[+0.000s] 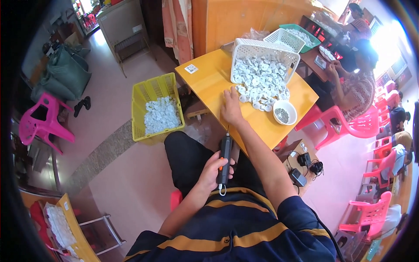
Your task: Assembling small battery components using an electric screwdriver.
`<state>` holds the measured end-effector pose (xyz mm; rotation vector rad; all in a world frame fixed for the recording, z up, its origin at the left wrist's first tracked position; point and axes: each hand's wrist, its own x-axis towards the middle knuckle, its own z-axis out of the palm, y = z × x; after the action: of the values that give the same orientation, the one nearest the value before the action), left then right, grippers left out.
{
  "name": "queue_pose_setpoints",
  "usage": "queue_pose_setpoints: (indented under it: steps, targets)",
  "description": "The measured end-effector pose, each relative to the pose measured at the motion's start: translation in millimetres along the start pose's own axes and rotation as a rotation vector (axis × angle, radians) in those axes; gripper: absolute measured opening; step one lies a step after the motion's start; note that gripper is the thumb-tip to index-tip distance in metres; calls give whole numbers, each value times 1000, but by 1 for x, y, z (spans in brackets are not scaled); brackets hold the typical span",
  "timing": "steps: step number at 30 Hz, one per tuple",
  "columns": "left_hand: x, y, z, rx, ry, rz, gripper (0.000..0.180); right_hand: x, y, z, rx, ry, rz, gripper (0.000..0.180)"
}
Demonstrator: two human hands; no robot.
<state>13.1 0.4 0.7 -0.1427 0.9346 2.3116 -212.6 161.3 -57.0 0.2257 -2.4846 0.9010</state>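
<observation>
My left hand (214, 170) is closed around a black electric screwdriver (225, 159) with an orange switch and a wire loop at its lower end. It is held in front of my lap, its thin bit pointing up toward the table edge. My right hand (231, 107) rests on the yellow table (209, 74), palm down with fingers stretched toward the pile. Beside its fingertips, small white round plastic parts (257, 81) spill out of a tipped white basket (293, 59). Right of the pile stands a white bowl (293, 118) holding small metal pieces.
A yellow crate (139, 107) with white parts stands on the floor left of the table. Right of me are a low box with black devices (298, 177) and pink chairs (369, 124). A co-worker (355, 87) sits at a neighbouring table. A pink chair (43, 120) stands far left.
</observation>
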Motion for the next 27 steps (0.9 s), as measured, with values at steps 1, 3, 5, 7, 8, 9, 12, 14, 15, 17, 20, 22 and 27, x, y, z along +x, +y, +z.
queue_pose_setpoints:
  steps: [1, 3, 5, 7, 8, 9, 12, 14, 15, 17, 20, 22, 27]
  targets:
    - [0, 1, -1, -1, 7, 0, 38, -4, -1, 1, -64, -52, -54, 62]
    - [-1, 1, -4, -14, 13, 7, 38, -11, -15, -4, -123, -112, -115, 57]
    - [-2, 0, -6, -26, 15, 9, 37, -15, -28, -17, -117, -47, -155, 46]
    - [-2, -1, -5, 17, 20, 5, 36, -11, -28, -30, 0, -50, -123, 46]
    - [-1, 0, -4, 23, 14, -2, 36, -8, -26, -39, 115, -49, -89, 46]
    - [-1, -1, -5, 24, 8, -3, 36, -4, -28, -46, 115, -47, -82, 46]
    - [-1, -2, -5, 32, 0, -14, 36, 1, -23, -57, 144, -301, 68, 46]
    - [0, -3, -3, 42, -8, -26, 38, -2, -16, -46, 22, -237, -124, 48]
    - [0, -3, -2, 48, 5, -25, 40, -3, -16, -42, -32, -211, -134, 47]
    - [-1, -3, -1, 65, 32, -25, 44, -4, -16, -43, 6, -159, -131, 48]
    - [-2, 1, 0, 76, 40, -23, 43, -9, -21, -61, 132, -110, -98, 46]
    - [-2, 1, -2, 82, 35, -29, 43, -8, -20, -86, 206, -52, -117, 42]
    - [-2, -2, 2, 89, 30, -34, 45, -12, 7, -163, 233, -6, 93, 22]
